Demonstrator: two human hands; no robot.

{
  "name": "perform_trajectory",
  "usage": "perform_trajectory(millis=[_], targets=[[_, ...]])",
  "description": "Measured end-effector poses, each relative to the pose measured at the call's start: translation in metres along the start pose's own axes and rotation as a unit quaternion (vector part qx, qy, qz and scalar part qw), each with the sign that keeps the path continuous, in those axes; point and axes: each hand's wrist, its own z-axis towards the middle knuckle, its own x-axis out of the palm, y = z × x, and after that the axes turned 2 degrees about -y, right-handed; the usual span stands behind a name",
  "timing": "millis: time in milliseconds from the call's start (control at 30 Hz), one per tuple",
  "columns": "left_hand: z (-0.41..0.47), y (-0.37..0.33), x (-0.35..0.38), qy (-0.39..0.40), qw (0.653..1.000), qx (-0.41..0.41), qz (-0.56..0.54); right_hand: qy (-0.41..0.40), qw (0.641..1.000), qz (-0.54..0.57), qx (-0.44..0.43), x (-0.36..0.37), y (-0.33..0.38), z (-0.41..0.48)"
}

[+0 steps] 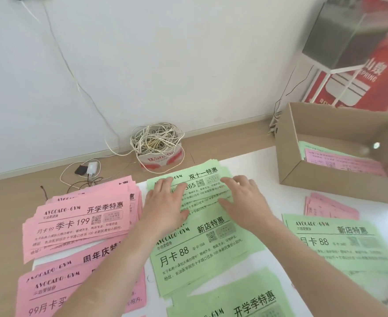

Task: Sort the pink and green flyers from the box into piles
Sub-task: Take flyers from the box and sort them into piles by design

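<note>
**Q:** Nearest the viewer?
**A:** Near pink stack [58,291] and near green stack [234,300], both loosely fanned on the white tabletop [267,170], well left of the cardboard box [339,179] and far in front of it. Middle green stack [200,248] and upper pink stack [81,220] next, also left of the box. Right green stack [339,243] directly in front of the box. Small pink stack [330,208] close against the box's front wall; touching or not, cannot tell.

**Q:** And the hands?
**A:** Left hand [165,202] and right hand [243,197] laid flat side by side, fingers straight and spread, gripping nothing. Both pressed on the far green stack [202,177], just left of the box. Probably squaring that stack.

**Q:** Handling?
**A:** Judged thin, light and limp. Slippery sheet on sheet, so easily fanned out, creased or torn. Best squared with flat palms against the long edges; best lifted by a pinch at a short end, thumb above, fingers beneath.

**Q:** Farthest?
**A:** Inside the box, unsorted flyers [339,159], pink and green. Beyond, left of the box, a cable tangle [156,138] at the wall.
</note>
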Motion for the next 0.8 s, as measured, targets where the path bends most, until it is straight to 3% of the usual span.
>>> perform_trajectory(millis=[133, 367, 533, 633, 800], targets=[[0.001, 0.003, -0.003, 0.041, 0.999, -0.001, -0.005, 0.094, 0.994, -0.063, -0.003, 0.010, -0.002, -0.057], [-0.011, -0.024, -0.009, 0.009, 1.000, -0.019, -0.010, 0.010, 1.000, -0.019, 0.011, 0.023, -0.006, -0.082], [-0.041, -0.109, -0.015, -0.091, 0.986, 0.112, -0.085, -0.022, 0.999, -0.001, 0.025, -0.017, -0.062, -0.117], [-0.060, -0.185, -0.004, -0.044, 0.973, 0.197, -0.109, -0.004, 0.997, 0.028, 0.071, -0.039, -0.115, -0.139], [-0.056, -0.271, 0.040, 0.063, 0.973, 0.221, 0.030, 0.049, 0.986, -0.014, 0.158, -0.062, -0.192, -0.153]])
